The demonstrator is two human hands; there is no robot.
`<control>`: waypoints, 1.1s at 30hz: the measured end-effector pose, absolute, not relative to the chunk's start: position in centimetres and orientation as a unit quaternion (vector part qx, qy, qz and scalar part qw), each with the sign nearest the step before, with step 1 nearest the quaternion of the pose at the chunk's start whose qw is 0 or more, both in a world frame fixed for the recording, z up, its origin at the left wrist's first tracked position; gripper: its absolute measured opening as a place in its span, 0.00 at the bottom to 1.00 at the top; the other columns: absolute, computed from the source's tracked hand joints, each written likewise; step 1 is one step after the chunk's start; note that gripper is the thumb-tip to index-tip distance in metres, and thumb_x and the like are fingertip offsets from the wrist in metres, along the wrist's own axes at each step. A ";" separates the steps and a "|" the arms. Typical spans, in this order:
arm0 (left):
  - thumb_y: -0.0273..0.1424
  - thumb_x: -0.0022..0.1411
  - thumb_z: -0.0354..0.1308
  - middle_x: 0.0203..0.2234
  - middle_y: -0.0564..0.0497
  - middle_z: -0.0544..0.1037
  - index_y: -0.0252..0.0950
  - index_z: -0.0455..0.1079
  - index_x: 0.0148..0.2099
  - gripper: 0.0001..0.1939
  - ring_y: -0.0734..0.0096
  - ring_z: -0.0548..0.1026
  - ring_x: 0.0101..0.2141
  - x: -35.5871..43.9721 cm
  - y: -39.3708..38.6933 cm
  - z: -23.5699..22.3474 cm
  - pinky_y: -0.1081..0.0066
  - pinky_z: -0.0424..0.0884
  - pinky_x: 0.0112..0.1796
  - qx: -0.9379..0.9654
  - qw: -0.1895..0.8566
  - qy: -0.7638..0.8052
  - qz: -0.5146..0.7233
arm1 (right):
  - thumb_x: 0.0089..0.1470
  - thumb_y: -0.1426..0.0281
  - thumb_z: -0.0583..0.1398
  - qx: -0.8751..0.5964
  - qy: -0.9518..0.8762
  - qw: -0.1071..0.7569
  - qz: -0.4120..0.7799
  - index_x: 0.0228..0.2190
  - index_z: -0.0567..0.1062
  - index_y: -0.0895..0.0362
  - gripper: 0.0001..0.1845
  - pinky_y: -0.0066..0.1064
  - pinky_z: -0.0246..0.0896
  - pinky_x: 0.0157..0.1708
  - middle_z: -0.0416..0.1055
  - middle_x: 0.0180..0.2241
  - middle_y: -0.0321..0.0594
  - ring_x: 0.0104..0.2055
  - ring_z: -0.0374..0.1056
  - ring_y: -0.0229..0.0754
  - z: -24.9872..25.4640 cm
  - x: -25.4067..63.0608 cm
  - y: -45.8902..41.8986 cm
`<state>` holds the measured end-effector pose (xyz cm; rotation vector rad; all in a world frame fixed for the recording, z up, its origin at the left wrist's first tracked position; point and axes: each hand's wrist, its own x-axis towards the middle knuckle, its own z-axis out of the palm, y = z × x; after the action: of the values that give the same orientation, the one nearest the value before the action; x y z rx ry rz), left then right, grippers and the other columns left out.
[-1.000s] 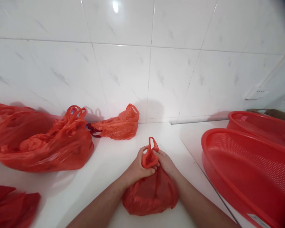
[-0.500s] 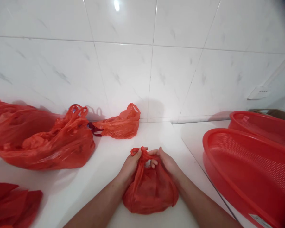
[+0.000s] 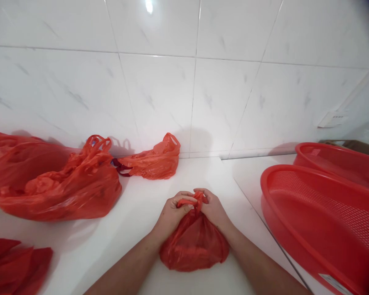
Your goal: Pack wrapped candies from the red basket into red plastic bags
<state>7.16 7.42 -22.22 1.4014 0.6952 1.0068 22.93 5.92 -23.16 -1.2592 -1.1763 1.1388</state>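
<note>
both my left hand and right hand were gripping the red bag's twisted handles, fingers closed around the plastic

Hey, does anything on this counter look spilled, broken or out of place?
Nothing looks spilled or broken. The large red bag at the left sags loosely, its top bunched up, but that is ordinary for thin plastic. The front red basket seems intact, though the picture's right edge cuts it off.
</note>
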 end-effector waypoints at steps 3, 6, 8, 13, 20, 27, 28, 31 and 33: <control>0.29 0.54 0.61 0.45 0.48 0.69 0.41 0.78 0.37 0.07 0.64 0.70 0.46 7.1 7.1 -22.0 0.66 0.65 0.48 0.642 0.573 0.308 0.406 | 0.44 0.71 0.58 -0.508 -0.475 0.520 0.496 0.36 0.75 0.57 0.14 0.27 0.58 0.25 0.69 0.21 0.32 0.23 0.63 0.36 -23.0 23.0 5.9; 0.28 0.54 0.61 0.45 0.49 0.68 0.43 0.78 0.36 0.08 0.66 0.71 0.44 7.1 6.9 -21.9 0.68 0.67 0.45 0.671 0.547 0.314 0.390 | 0.42 0.72 0.58 -0.471 -0.427 0.543 0.549 0.33 0.77 0.56 0.13 0.28 0.60 0.29 0.72 0.23 0.33 0.26 0.66 0.37 -23.0 23.4 5.8; 0.27 0.54 0.60 0.44 0.49 0.69 0.44 0.78 0.35 0.08 0.66 0.71 0.44 7.3 6.9 -21.9 0.69 0.67 0.44 0.682 0.530 0.318 0.389 | 0.40 0.74 0.59 -0.434 -0.389 0.555 0.593 0.34 0.77 0.57 0.15 0.30 0.62 0.34 0.75 0.31 0.37 0.32 0.69 0.40 -22.9 23.8 5.8; 0.25 0.56 0.56 0.43 0.50 0.70 0.45 0.78 0.36 0.12 0.67 0.72 0.44 7.3 7.0 -21.7 0.68 0.68 0.43 0.702 0.499 0.321 0.394 | 0.44 0.68 0.61 -0.318 -0.300 0.577 0.690 0.39 0.76 0.58 0.17 0.36 0.63 0.43 0.74 0.40 0.43 0.41 0.70 0.46 -22.8 24.8 5.8; 0.23 0.60 0.51 0.42 0.47 0.72 0.39 0.73 0.38 0.11 0.64 0.70 0.44 6.5 5.7 -20.2 0.62 0.68 0.44 0.805 0.221 0.273 0.478 | 0.42 0.64 0.64 -0.408 -0.358 0.619 0.567 0.32 0.70 0.54 0.13 0.31 0.62 0.32 0.71 0.27 0.34 0.28 0.67 0.38 -23.8 26.3 7.1; 0.21 0.62 0.45 0.21 0.51 0.68 0.35 0.63 0.31 0.10 0.71 0.61 0.24 8.3 0.0 -19.0 0.68 0.60 0.26 0.880 0.056 0.035 0.470 | 0.44 0.67 0.57 -0.590 -0.496 0.568 0.290 0.31 0.73 0.54 0.09 0.34 0.58 0.39 0.70 0.29 0.36 0.35 0.65 0.42 -23.6 27.4 7.7; 0.20 0.62 0.45 0.19 0.52 0.67 0.35 0.63 0.29 0.11 0.72 0.60 0.22 8.6 -0.6 -18.9 0.68 0.59 0.25 0.885 0.057 0.028 0.461 | 0.45 0.67 0.56 -0.598 -0.502 0.559 0.278 0.31 0.73 0.53 0.10 0.34 0.57 0.40 0.70 0.31 0.36 0.36 0.65 0.43 -23.4 27.3 7.6; 0.21 0.62 0.45 0.16 0.53 0.65 0.37 0.61 0.26 0.13 0.73 0.58 0.20 9.1 -1.5 -18.8 0.69 0.57 0.22 0.889 0.068 0.032 0.451 | 0.47 0.68 0.54 -0.617 -0.513 0.541 0.252 0.31 0.73 0.53 0.10 0.34 0.57 0.41 0.71 0.33 0.37 0.38 0.65 0.43 -23.2 26.9 7.2; 0.23 0.63 0.45 0.15 0.53 0.64 0.37 0.61 0.25 0.14 0.73 0.58 0.19 9.2 -1.6 -18.9 0.68 0.55 0.21 0.887 0.072 0.042 0.454 | 0.47 0.68 0.52 -0.622 -0.520 0.534 0.241 0.31 0.73 0.53 0.10 0.35 0.57 0.41 0.71 0.33 0.37 0.38 0.65 0.43 -23.3 26.8 7.2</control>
<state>9.16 -1.59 -18.88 2.6660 0.1253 1.3659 26.79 7.17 -23.27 -1.4819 -1.2389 0.5738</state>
